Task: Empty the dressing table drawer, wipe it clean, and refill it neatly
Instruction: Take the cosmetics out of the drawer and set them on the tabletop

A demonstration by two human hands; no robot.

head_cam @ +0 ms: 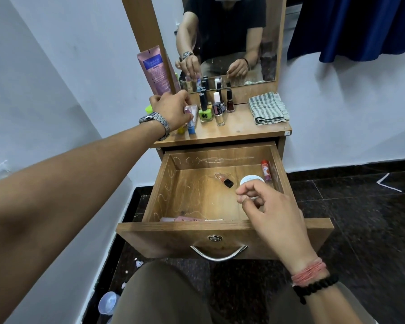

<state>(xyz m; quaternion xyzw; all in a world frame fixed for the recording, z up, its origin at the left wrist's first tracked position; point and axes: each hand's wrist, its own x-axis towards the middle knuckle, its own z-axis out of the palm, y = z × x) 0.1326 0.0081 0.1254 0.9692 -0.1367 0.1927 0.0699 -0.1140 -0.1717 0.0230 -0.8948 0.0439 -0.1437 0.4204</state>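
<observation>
Drawer (164,190) stands pulled fully out below the tabletop (243,132), its front panel nearest. Right hand (274,213) hovers over the front right corner, fingers loosely curled, grasping nothing. Beneath lie a white jar (249,180), a small bottle (225,180) and a red tube (266,170) against the right wall; the left floor is bare. Beyond, left hand (171,109) grips a pink tube (188,111) among nail polish bottles (216,106); a folded cloth (268,108) lies right.
</observation>
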